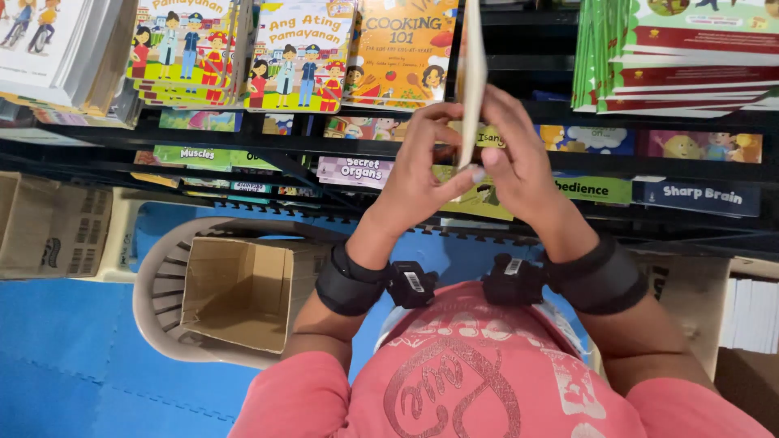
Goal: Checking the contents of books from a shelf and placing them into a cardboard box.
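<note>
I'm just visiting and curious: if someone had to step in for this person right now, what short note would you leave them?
Left hand: raised at the rack, fingers on the left face of a thin book held upright, edge toward the camera.
Right hand: closed on the same book from the right side.
The book sits in front of the black rack, between an orange cookbook and a stack of green books.
An open, empty cardboard box rests on a plastic chair at lower left.
Done: many books already lie on the rack.
Left: the held book is not yet set down.
</note>
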